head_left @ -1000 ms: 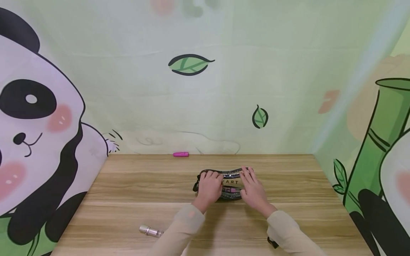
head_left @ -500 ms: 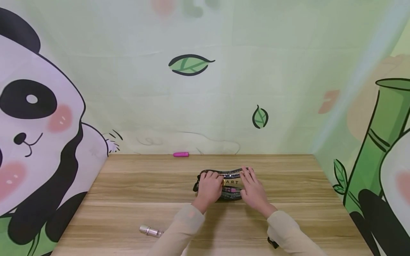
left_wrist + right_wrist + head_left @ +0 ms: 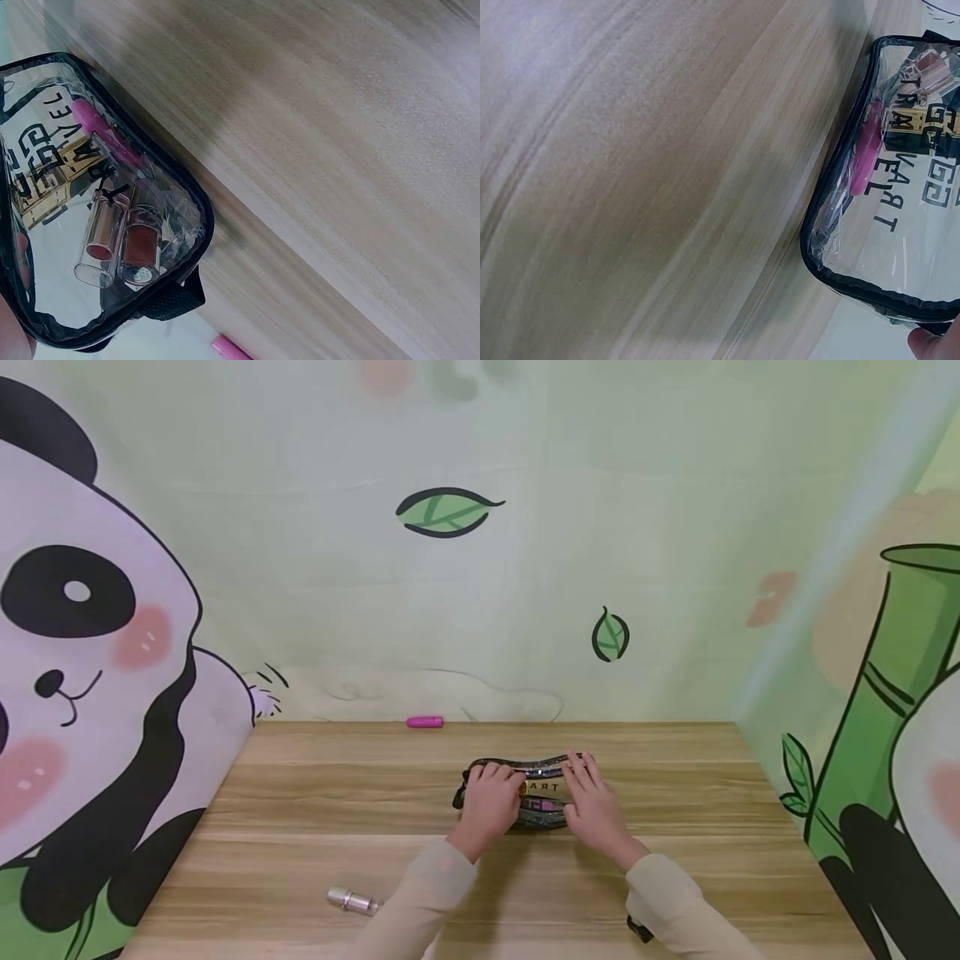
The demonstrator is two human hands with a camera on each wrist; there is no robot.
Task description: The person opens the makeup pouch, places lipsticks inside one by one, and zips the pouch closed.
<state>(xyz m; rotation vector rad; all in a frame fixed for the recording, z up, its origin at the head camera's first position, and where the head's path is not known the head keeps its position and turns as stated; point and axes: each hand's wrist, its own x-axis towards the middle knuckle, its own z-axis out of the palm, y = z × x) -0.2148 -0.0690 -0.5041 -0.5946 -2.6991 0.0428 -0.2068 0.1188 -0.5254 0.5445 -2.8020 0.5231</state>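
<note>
The clear pouch [image 3: 180, 225] with black edging sits on the wooden table [image 3: 262, 814], just right of the middle and nearer the far edge. Both hands are on it. The left hand [image 3: 491, 802] is at its left part, fingers bent over the far rim and gripping. The right hand [image 3: 597, 810] spans the right end, fingers nearly straight and thumb on the near side; whether they grip or only press, I cannot tell. Through the plastic, which carries black lettering including "TRAVEL", show a pink item [image 3: 105, 131], a gold-and-black case [image 3: 56, 187] and two clear tubes with reddish contents [image 3: 140, 244]. A black strap [image 3: 178, 298] juts from the pouch's left end. Farther out, a bright pink object [image 3: 425, 722] lies at the far edge, left of the pouch, and a silver tube [image 3: 351, 900] lies near left, partly behind the left sleeve [image 3: 420, 893]. Beyond stands a pale green backdrop [image 3: 322, 568], a panda printed at left, bamboo at right
</note>
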